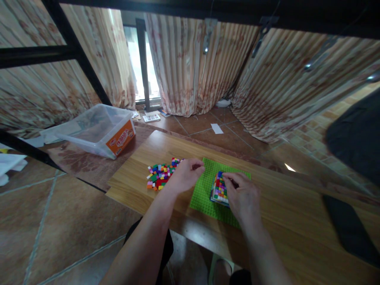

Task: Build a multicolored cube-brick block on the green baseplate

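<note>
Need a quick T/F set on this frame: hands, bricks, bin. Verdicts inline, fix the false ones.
1. The right hand is at the multicoloured brick build on the green baseplate. True.
2. The left hand is right of the baseplate. False: the left hand is at the left side, near the loose bricks.
3. The loose bricks lie on the wooden table. True.
4. The clear bin stands on the table. False: the clear bin rests on the patterned mat.

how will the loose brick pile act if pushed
The brick pile would probably scatter, since its pieces lie loose. They look small, so each is likely light; their boxy shapes suggest sliding more than rolling.
</note>
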Tool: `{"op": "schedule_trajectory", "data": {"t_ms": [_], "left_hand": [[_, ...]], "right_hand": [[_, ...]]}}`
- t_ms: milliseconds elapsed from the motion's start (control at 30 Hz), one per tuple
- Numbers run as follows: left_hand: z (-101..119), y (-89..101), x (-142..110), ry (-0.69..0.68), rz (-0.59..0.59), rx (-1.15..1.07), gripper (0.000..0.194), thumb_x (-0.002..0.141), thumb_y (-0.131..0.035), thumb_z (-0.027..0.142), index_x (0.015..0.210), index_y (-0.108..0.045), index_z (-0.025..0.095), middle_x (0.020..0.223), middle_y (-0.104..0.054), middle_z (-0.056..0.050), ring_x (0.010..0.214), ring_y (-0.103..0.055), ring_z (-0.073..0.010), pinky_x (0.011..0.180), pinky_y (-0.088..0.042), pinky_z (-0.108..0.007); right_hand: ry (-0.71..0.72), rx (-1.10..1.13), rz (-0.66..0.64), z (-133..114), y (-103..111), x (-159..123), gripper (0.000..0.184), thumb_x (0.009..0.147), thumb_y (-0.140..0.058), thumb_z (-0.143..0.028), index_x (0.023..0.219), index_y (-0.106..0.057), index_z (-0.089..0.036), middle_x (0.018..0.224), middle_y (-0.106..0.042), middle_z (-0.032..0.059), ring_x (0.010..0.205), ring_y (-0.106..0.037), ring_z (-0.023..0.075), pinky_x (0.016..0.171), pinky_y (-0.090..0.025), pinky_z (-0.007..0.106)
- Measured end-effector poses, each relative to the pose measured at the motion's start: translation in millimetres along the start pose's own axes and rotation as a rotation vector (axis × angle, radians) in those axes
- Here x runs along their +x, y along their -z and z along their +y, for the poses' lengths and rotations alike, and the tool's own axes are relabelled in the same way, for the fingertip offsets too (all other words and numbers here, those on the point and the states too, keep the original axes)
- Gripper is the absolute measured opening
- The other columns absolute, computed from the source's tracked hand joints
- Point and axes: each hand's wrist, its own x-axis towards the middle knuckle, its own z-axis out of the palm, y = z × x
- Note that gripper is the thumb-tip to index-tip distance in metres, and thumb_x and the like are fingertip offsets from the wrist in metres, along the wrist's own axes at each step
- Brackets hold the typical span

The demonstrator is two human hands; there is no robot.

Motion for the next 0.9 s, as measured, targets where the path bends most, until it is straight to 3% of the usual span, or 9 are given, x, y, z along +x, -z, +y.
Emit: {"op": "schedule_trajectory", "data": {"t_ms": [433, 633, 767, 900], "left_hand": [[-3.0, -1.1, 1.9, -0.027, -0.003, 0.072, 0.022, 0.083, -0.054, 0.025, 0.085, -0.073, 0.014, 0.074, -0.068, -0.003, 0.069, -0.058, -0.0140, 0.063, -0.044, -0.023], [-2.3, 5.6, 1.8, -0.019, 0.063, 0.015, 0.020, 0.081, -0.055, 0.025, 0.080, -0.072, 0.015, 0.071, -0.067, -0.001, 0.065, -0.057, -0.0125, 0.059, -0.042, -0.022], [-4.8, 11.3, 4.9, -0.005, 0.221, -0.092, 0.016, 0.078, -0.059, 0.025, 0.080, -0.072, 0.015, 0.067, -0.065, 0.001, 0.062, -0.056, -0.0114, 0.057, -0.043, -0.021], [1.0, 20.4, 6.2, 0.072, 0.479, -0.351, 0.018, 0.074, -0.062, 0.025, 0.087, -0.070, 0.015, 0.072, -0.067, 0.001, 0.065, -0.060, -0.0107, 0.064, -0.048, -0.022]], "right_hand": [[-0.048, 0.099, 0.034, 6.1, -2.8, -0.4, 0.024, 0.085, -0.056, -0.035, 0.083, -0.076, -0.021, 0.088, -0.073, 0.0061, 0.082, -0.067, 0.0197, 0.077, -0.051, 0.034], [-0.194, 0.179, 0.179, 5.3, 2.6, -3.9, 0.024, 0.085, -0.059, -0.037, 0.089, -0.075, -0.019, 0.088, -0.075, 0.0070, 0.079, -0.068, 0.0199, 0.075, -0.053, 0.033], [-0.106, 0.180, 0.263, -9.5, 5.0, -6.1, 0.022, 0.087, -0.059, -0.036, 0.090, -0.074, -0.020, 0.089, -0.074, 0.0058, 0.079, -0.068, 0.0190, 0.075, -0.053, 0.033], [0.071, 0.177, 0.155, -39.0, -3.8, -15.8, 0.020, 0.092, -0.054, -0.030, 0.092, -0.073, -0.022, 0.090, -0.074, 0.0050, 0.083, -0.068, 0.0180, 0.078, -0.053, 0.032]]}}
